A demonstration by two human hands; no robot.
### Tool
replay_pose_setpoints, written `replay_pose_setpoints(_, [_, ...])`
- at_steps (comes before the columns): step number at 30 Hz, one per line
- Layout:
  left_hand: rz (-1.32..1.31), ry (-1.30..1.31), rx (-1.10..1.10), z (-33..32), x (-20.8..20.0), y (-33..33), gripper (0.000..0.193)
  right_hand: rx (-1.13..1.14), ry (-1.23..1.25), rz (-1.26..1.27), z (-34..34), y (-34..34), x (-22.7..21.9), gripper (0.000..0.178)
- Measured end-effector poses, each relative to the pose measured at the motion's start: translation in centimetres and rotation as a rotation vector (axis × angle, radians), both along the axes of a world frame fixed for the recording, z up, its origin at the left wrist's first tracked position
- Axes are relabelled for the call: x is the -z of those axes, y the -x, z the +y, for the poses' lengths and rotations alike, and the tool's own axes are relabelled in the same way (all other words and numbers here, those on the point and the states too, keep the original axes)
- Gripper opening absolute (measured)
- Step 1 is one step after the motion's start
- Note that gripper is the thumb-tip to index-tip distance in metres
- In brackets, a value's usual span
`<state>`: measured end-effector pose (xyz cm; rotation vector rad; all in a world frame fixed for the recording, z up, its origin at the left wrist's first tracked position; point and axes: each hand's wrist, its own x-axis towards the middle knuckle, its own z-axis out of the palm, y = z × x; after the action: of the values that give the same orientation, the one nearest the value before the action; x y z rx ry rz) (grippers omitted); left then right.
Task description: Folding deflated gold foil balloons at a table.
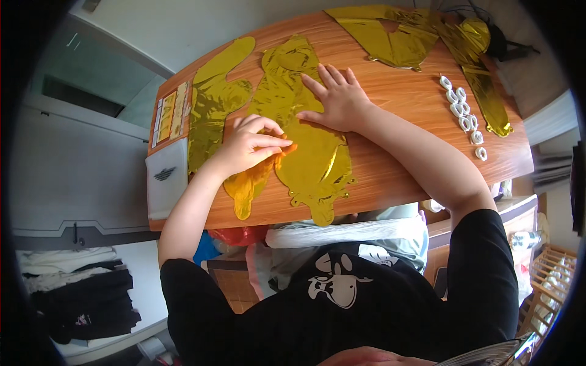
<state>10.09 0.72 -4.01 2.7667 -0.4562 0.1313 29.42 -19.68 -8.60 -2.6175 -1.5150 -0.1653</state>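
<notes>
A flat, uninflated gold foil balloon (pixel 314 161) lies across the middle of the table. My left hand (pixel 250 145) is closed, its thumb and fingertips pinching a raised, orange-tinted edge of the foil near the balloon's left side. My right hand (pixel 343 100) is open, with its fingers spread flat over the balloon's upper right part and the table beside it. Small tabs with holes stick out at the balloon's near end. Left of it, beyond my left hand, another flat gold foil balloon (pixel 217 91) rests on the table.
More gold foil balloons (pixel 390 39) lie at the far right of the wooden table (pixel 390 165). Several small white ribbon rolls (pixel 464 113) stand in rows near the right edge. At the left edge are a white plastic bag (pixel 166 183) and printed cards (pixel 171 116).
</notes>
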Motion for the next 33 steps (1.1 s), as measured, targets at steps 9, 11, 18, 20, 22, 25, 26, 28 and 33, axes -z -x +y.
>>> replay_pose_setpoints(9, [0.042,-0.010,0.085,-0.7,0.0,-0.8,0.037,0.008,0.004,0.019,-0.1,0.2,-0.5,0.100])
replay_pose_setpoints(11, [0.142,0.048,0.101,-0.6,-0.3,-1.5,0.024,0.005,0.014,0.032,-0.1,0.1,-0.4,0.101])
replay_pose_setpoints(18, [0.319,0.703,0.205,0.9,-1.1,-2.1,0.027,0.005,0.023,0.038,-0.1,0.1,-0.4,0.103])
replay_pose_setpoints(20, [0.594,1.276,-0.072,0.3,-0.5,-0.9,0.031,-0.001,0.040,0.018,0.0,0.0,-0.3,0.104])
replay_pose_setpoints(22, [0.461,1.016,-0.028,-0.5,-0.3,-0.9,0.035,0.003,0.038,0.024,-0.2,-0.1,-0.4,0.104])
replay_pose_setpoints(25, [0.293,0.335,0.028,-2.1,-1.3,-0.7,0.040,0.008,0.038,0.023,-0.2,-0.1,-0.4,0.105])
replay_pose_setpoints(26, [0.293,0.335,0.028,-2.1,-1.5,-0.7,0.040,0.009,0.040,0.015,-0.2,-0.1,-0.4,0.106])
replay_pose_setpoints(28, [0.149,0.010,0.209,-1.9,-1.8,-0.7,0.033,0.009,0.039,0.013,-0.1,0.0,-0.5,0.105])
replay_pose_setpoints(33, [0.182,0.033,0.176,-1.7,-1.8,-0.8,0.034,0.007,0.034,0.007,-0.1,0.2,-0.6,0.104])
